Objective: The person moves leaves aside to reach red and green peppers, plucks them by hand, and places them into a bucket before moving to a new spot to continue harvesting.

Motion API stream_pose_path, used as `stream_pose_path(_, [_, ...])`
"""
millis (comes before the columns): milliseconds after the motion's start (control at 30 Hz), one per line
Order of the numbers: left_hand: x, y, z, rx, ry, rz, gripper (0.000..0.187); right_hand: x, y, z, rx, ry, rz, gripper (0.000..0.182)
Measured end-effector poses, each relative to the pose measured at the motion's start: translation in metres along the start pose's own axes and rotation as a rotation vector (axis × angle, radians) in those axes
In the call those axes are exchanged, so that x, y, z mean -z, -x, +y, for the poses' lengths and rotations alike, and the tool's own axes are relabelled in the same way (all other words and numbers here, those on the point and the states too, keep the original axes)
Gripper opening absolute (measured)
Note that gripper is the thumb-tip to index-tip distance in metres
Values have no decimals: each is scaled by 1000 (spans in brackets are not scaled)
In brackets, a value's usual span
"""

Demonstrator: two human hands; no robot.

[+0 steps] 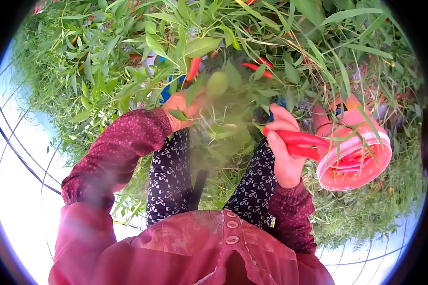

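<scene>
My right hand (287, 154) is closed around red chili peppers (302, 139), which stick out to the right past the thumb. Just beyond them sits a pink bucket (386, 142) with more red chilies (349, 164) inside. My left hand (184, 110) reaches into the pepper plant (202, 46), its fingers partly covered by leaves and a blurred patch. Right above that hand hangs a red chili (193, 70). Other red chilies (257, 69) show among the leaves farther right.
Dense green plants and long grass blades (352, 14) fill the ground ahead and to both sides. My knees in patterned trousers (169, 175) are below my hands. Blurred foliage (223, 128) hangs close to the camera between my hands.
</scene>
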State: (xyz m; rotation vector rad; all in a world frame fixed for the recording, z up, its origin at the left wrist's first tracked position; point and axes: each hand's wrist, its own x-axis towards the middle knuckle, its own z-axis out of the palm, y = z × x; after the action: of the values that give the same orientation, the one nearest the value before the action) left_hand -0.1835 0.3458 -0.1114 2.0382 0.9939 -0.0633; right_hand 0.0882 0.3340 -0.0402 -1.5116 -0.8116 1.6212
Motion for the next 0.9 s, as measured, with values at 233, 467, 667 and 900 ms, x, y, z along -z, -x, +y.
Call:
stream_pose_path(233, [13,-9,15,-20,212,57,34,-115,-104,47,-303,300,-206,33])
stream_pose_path(467, [-7,1,-3,68,246,22,40,-143,-111,78,-474,-45,10,24])
stream_pose_path(667, [19,7,-16,-190,-14,-123,30,-41,-109,50,-602,-380,-212,29])
stream_pose_path(900, [15,10,-26,-164,47,-222,34,55,-84,14,-613,-675,-267,36])
